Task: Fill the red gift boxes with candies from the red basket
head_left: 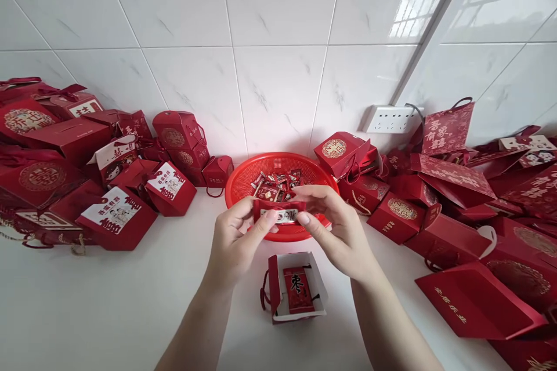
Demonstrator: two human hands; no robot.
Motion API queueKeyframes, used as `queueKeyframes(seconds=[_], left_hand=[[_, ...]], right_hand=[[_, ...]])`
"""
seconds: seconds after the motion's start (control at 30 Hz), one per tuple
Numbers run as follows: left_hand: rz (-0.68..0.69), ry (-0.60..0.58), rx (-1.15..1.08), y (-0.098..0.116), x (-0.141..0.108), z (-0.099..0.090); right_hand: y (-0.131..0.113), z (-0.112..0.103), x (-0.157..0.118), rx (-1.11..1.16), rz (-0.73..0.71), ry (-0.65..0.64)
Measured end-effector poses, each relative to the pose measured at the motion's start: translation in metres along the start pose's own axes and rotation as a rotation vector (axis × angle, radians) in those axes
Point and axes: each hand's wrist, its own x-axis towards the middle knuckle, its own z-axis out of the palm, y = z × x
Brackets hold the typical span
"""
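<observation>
A small red packet with a pale label (285, 216) is stretched between my two hands, above the front of a red plastic basket (237, 177). My left hand (241, 235) pinches its left end with thumb and fingers. At its right end, my right hand (339, 232) holds it the same way. Small wrapped sweets (278, 185) lie inside the basket behind the packet. Below my hands an open red box with a white inside (319, 278) rests on the table, and a red packet with black lettering (298, 290) lies in it.
Red gift boxes (124, 217) are piled at the left. More red boxes and bags (452, 237) crowd the right side. A white power strip (391, 119) stands against the tiled wall (278, 93). The white table (174, 290) runs along the wall.
</observation>
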Motion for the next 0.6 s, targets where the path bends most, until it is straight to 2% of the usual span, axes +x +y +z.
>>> queueKeyframes(seconds=[0.13, 0.23, 0.37, 0.5, 0.53, 0.6], left_hand=[[0.025, -0.058, 0.081, -0.005, 0.002, 0.003], [0.088, -0.122, 0.058, -0.008, 0.004, -0.002], [0.192, -0.187, -0.094, 0.008, -0.011, -0.021], [0.236, -0.318, -0.227, 0.026, -0.017, -0.045], [0.207, -0.316, -0.229, 0.024, -0.012, -0.05], [0.126, -0.152, -0.23, 0.013, 0.004, -0.055]], right_hand=[[0.002, 0.0, 0.0, 0.039, 0.076, -0.018], [0.0, -0.002, -0.001, 0.063, 0.054, -0.027], [-0.004, -0.006, -0.005, 0.024, 0.003, 0.046], [-0.005, -0.01, -0.006, -0.03, -0.004, 0.077], [-0.004, -0.01, -0.006, -0.038, -0.003, 0.084], [-0.003, -0.011, -0.004, -0.049, 0.006, 0.094]])
